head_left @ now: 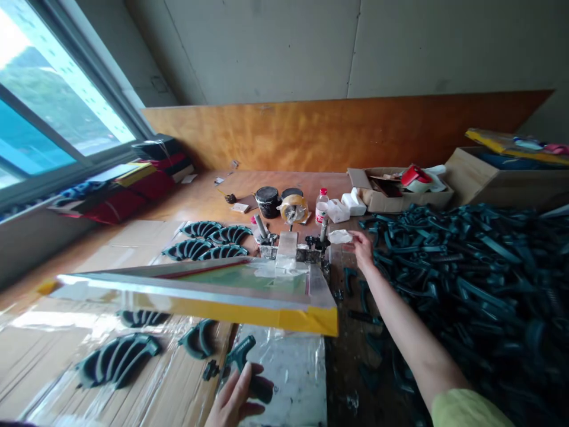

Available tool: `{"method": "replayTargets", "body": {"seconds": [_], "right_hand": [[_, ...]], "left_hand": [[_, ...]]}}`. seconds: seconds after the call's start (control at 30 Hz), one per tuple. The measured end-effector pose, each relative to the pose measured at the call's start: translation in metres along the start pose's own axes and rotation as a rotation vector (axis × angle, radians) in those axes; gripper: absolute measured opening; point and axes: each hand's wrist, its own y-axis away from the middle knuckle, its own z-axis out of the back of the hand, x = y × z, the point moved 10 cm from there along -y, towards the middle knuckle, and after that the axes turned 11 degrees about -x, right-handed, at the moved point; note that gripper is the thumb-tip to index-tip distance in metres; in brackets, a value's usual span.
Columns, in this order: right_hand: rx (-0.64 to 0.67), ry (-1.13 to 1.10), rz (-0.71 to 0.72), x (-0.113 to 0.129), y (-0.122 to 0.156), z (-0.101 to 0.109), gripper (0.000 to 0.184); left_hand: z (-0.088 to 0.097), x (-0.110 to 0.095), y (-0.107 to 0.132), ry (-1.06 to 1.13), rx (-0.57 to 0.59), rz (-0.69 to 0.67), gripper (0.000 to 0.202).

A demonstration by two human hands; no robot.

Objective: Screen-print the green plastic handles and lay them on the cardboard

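At the bench point(204, 198), left hand point(240, 394) grips a green part point(241, 351), right hand point(363, 249) pinches a white wad point(339, 237); careless lifting could knock the left's frame ahead point(200, 293).

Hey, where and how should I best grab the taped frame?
I'd take the frame by its yellow-taped near bar, coming from the near side: that long, straight edge seems raised above the board, while clamps crowd the far edge.

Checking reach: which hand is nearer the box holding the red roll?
Right. The right hand, pinching something white, is in front of the box; the left hand, holding a green part, is farther, toward the camera.
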Motion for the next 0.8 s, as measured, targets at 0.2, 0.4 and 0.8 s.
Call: {"method": "replayTargets", "body": {"seconds": [0.2,0.4,0.8], "right_hand": [[0.055,-0.250,-0.098,0.039,0.094,0.053,0.019],[0.178,-0.137,-0.023,0.079,0.198,0.023,0.039],[0.434,-0.054,-0.111,0.089,0.295,-0.038,0.019]], "left_hand": [[-0.018,-0.020,0.021,-0.031,0.145,-0.080,0.061],[-0.026,-0.036,0.037,-0.062,0.313,-0.161,0.057],[-0.026,-0.044,0.059,-0.018,0.441,-0.234,0.045]]}}
